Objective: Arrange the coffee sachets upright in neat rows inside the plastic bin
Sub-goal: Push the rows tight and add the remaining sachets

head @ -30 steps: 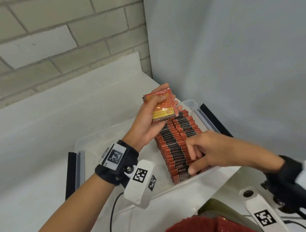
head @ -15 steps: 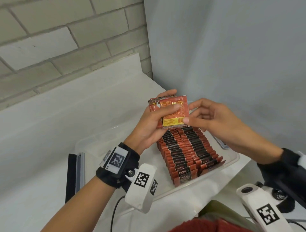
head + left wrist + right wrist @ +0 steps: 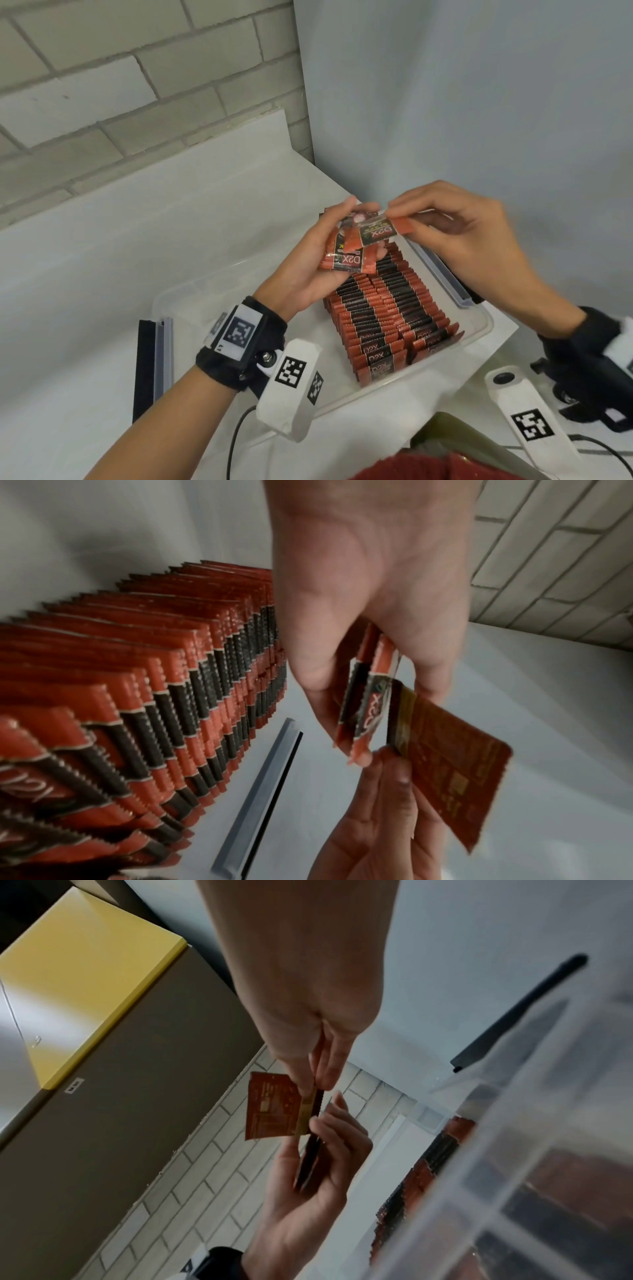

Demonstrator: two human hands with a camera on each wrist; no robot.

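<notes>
We're starting at the left w/ the black-and-grey strip (image 3: 152, 363) lying on the white table (image 3: 85, 291), just beside the clear plastic bin (image 3: 479, 325); the bin's left part is looking bare, the packed rows (image 3: 387, 315) of coffee sachets are standing upright along its right half, edges up, leaning a bit toward us, prob. so each new one is getting support from the last. Above them our left hand (image 3: 308, 267) is hovering palm-up, wrist bent back, fingers curled under a small stack of sachets (image 3: 346, 257) w/ the thumb pressing on top; we're judging it's held over the bin as a feed supply, close to where the pieces are going. Moving right, a single sachet (image 3: 380, 233) is sitting half off the stack's top, and our right hand (image 3: 472, 246) is pinching its far end btw thumb and forefinger, the other fingers loosely curled behind, forearm coming in from the right. The right wrist view is showing that pinch edge-on, sachet back facing out. So both hands are closed on sachets, neither spread wide. Next step, as we're reading it: peeling this one free, turning it upright, slotting it at a row's end. Risk: slick foil, so 2 could be coming away together.
</notes>
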